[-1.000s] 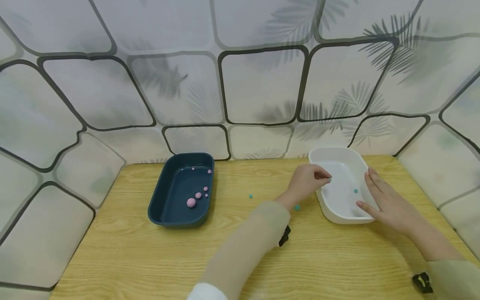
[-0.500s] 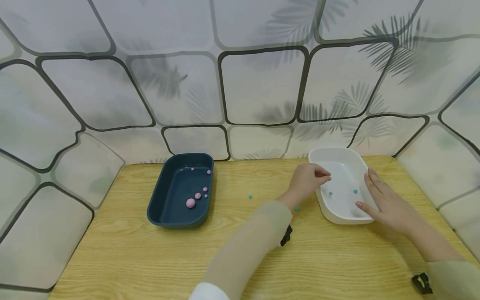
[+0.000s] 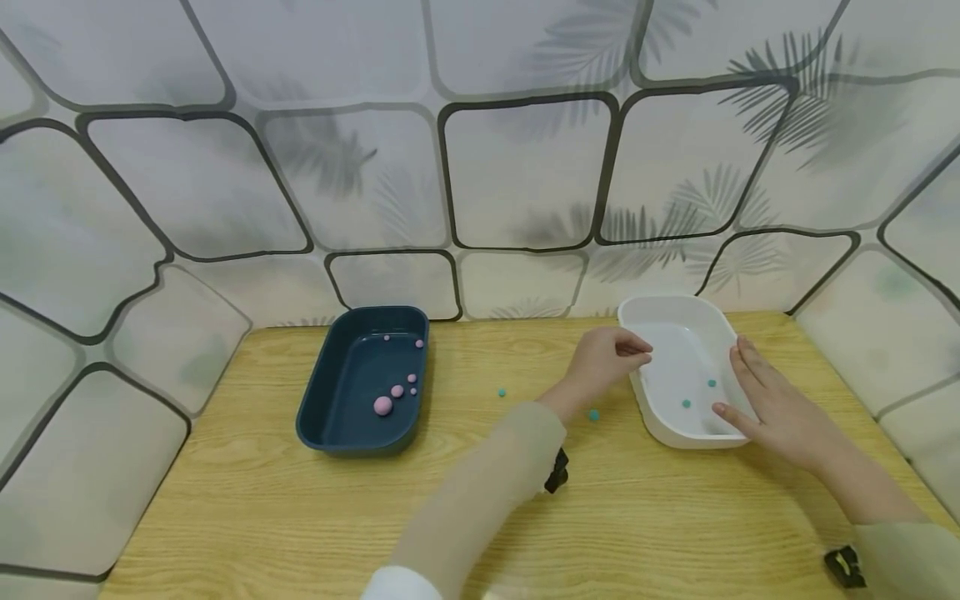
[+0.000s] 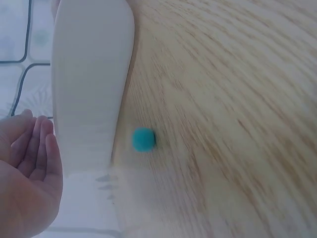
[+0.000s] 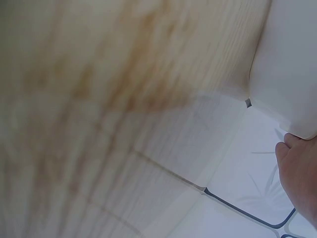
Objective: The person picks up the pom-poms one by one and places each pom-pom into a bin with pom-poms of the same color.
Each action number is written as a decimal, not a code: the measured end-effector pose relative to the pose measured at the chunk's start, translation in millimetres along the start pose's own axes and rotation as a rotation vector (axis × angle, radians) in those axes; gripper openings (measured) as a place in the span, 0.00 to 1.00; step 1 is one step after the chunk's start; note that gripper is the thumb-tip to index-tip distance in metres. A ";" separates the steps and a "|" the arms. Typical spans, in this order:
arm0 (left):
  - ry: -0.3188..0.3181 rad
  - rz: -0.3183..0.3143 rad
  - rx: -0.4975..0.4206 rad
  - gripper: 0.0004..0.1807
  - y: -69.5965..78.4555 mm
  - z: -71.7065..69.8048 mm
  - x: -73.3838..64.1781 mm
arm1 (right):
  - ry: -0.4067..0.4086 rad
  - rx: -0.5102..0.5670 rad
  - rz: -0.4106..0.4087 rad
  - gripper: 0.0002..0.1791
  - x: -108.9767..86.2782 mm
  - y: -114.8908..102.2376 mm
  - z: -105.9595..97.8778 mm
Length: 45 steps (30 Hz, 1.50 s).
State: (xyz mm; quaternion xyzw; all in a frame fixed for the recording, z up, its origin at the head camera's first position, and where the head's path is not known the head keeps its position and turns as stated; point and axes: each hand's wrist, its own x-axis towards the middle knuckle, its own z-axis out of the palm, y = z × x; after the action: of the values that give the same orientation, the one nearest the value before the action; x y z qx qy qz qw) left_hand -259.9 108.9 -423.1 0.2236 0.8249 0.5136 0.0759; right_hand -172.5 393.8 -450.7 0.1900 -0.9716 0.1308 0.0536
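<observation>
My left hand [image 3: 600,367] is just above the near-left rim of the white tray [image 3: 675,421], with its fingers loosely bent and nothing visible between them. The left wrist view shows the hand [image 4: 32,173] beside the tray wall. Flat against the tray's right rim, my right hand [image 3: 780,408] rests with straight fingers. Inside the tray lie two small teal balls, one farther back [image 3: 712,383] and a nearer teal ball [image 3: 686,403]. On the table below my left wrist sits a larger teal ball [image 3: 594,415], and a smaller teal ball [image 3: 502,392] lies farther left.
A dark blue tray [image 3: 315,417] stands on the left of the wooden table [image 3: 300,517]. It holds several pink balls of different sizes, the largest pink ball [image 3: 382,406] near its front. A patterned wall covering [image 3: 517,175] encloses the table's back and sides.
A teal ball left my left hand's fingertips, dropped into the white tray and rolled right and nearer. The left hand then drew back slightly left. My right hand stayed on the rim.
</observation>
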 end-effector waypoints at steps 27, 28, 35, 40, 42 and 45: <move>0.127 -0.112 0.012 0.09 -70.7 -93.8 -50.1 | -0.010 -0.017 0.010 0.50 0.5 -0.3 -0.5; 0.131 -0.113 0.013 0.09 -72.9 -95.3 -51.7 | -0.013 -0.018 0.010 0.50 0.5 -0.2 -0.5; 0.159 -0.131 0.058 0.08 -84.8 -101.7 -63.5 | -0.006 -0.017 0.007 0.50 1.0 1.4 1.1; 0.185 -0.161 0.092 0.07 -90.7 -104.4 -71.1 | -0.001 -0.018 0.004 0.50 0.3 1.9 1.6; 0.189 -0.174 0.095 0.07 -91.7 -105.7 -74.8 | -0.001 -0.018 0.003 0.50 0.1 1.9 1.6; 0.193 -0.183 0.085 0.07 -93.2 -107.7 -79.9 | -0.001 -0.016 0.004 0.50 -0.1 1.3 1.0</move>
State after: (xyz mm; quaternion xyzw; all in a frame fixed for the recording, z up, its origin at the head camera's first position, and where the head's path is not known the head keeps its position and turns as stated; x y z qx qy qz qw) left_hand -254.2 -49.1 -463.9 0.1001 0.8662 0.4885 0.0333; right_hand -172.9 394.6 -452.0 0.1877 -0.9730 0.1229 0.0543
